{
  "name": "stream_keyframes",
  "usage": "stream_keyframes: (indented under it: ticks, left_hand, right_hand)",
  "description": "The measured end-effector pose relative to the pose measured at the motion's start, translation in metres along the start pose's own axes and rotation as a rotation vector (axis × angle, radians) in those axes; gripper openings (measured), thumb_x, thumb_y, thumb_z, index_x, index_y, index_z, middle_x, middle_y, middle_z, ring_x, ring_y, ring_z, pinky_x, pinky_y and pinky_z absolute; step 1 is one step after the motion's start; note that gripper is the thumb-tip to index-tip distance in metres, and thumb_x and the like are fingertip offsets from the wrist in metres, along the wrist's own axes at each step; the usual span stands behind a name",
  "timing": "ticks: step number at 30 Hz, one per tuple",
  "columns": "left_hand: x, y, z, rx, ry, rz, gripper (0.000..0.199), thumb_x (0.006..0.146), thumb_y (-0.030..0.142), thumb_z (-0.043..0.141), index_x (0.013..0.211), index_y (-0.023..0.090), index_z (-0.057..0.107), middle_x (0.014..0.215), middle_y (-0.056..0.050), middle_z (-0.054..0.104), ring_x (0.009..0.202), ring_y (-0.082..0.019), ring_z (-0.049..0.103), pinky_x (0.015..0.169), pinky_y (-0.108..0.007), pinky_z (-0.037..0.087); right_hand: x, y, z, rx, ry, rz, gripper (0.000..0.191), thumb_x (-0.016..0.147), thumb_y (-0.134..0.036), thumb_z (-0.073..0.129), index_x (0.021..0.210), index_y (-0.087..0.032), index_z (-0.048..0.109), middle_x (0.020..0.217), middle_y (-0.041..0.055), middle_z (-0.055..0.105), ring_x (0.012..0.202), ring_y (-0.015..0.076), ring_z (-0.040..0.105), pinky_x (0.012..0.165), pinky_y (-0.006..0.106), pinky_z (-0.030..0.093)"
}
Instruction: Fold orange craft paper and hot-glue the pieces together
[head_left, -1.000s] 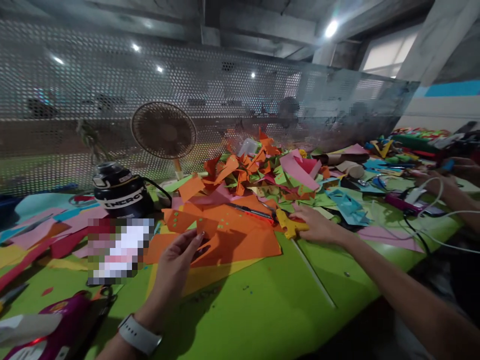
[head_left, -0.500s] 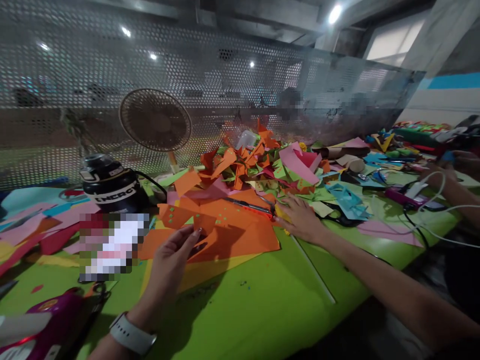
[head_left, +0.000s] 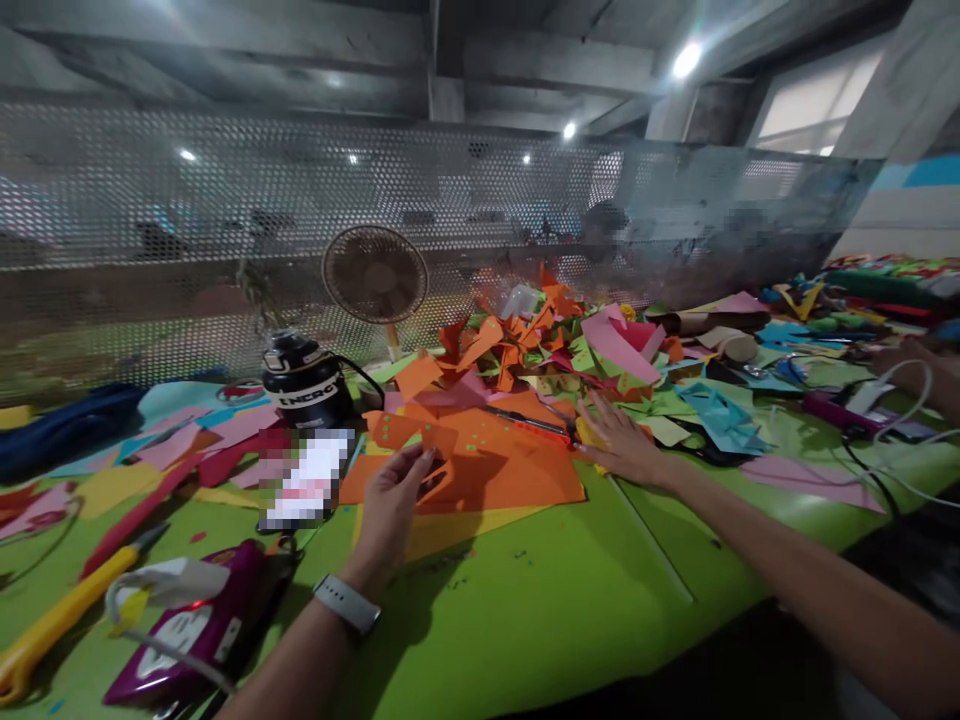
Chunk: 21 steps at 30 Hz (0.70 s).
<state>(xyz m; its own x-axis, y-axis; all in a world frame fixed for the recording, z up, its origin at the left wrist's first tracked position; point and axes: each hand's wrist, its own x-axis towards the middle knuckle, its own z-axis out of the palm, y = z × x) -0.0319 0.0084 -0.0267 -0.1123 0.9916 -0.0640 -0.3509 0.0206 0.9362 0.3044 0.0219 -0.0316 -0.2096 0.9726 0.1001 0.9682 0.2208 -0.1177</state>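
Note:
My left hand (head_left: 397, 492), a watch on its wrist, pinches a small piece of orange paper (head_left: 429, 436) with tiny green dots. Under it lie larger orange sheets (head_left: 517, 478) on a yellow sheet (head_left: 409, 545). My right hand (head_left: 626, 447) is stretched out palm down, fingers apart, over a yellow object (head_left: 591, 436) whose kind I cannot make out. A thin pale stick (head_left: 651, 540) runs from beneath that hand toward the table's front. Just left of its fingertips is a dark and orange tool (head_left: 529, 424), perhaps a cutter.
Cut paper scraps (head_left: 517, 335) pile up behind my hands. A fan (head_left: 375, 275), a black ENERGY bottle (head_left: 304, 385) and a blurred phone (head_left: 309, 480) stand left, with a purple device (head_left: 195, 630) and yellow-handled tool (head_left: 71, 610). Another person's hand (head_left: 919, 365) is far right.
The view has swung left and up, so everything sits further right and more of the left table shows. Both hands keep nearly the same place over the paper.

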Motion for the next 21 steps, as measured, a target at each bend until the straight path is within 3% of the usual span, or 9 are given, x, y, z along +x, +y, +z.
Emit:
stream_keyframes:
  ticks: [6, 13, 21]
  left_hand:
    - [0.0, -0.001, 0.001, -0.066, -0.003, -0.048, 0.038, 0.053, 0.033, 0.085, 0.081, 0.016, 0.067, 0.078, -0.001, 0.07, 0.073, -0.014, 0.067, 0.072, -0.028, 0.055]
    - [0.007, 0.001, -0.004, -0.143, 0.05, -0.064, 0.026, 0.059, 0.023, 0.082, 0.08, 0.017, 0.067, 0.081, -0.001, 0.071, 0.074, -0.014, 0.068, 0.071, -0.027, 0.055]
    - [0.006, -0.001, -0.002, -0.156, 0.036, -0.1, 0.028, 0.057, 0.028, 0.083, 0.078, 0.017, 0.068, 0.079, -0.001, 0.071, 0.074, -0.014, 0.067, 0.071, -0.026, 0.055]
  right_hand:
    - [0.005, -0.017, -0.014, -0.019, 0.0, -0.002, 0.067, 0.092, -0.059, 0.031, 0.149, -0.022, 0.029, 0.158, 0.0135, 0.015, 0.144, 0.0356, 0.007, 0.112, 0.058, 0.018]
    - [0.04, -0.076, 0.0, 0.0, -0.032, -0.294, 0.061, 0.094, -0.059, 0.031, 0.145, -0.027, 0.038, 0.158, 0.0105, 0.018, 0.144, 0.0348, 0.01, 0.113, 0.057, 0.016]
    - [0.087, -0.109, 0.011, -0.054, -0.08, -0.277, 0.068, 0.091, -0.065, 0.029, 0.141, -0.022, 0.045, 0.155, 0.0148, 0.026, 0.143, 0.0363, 0.017, 0.112, 0.058, 0.017]
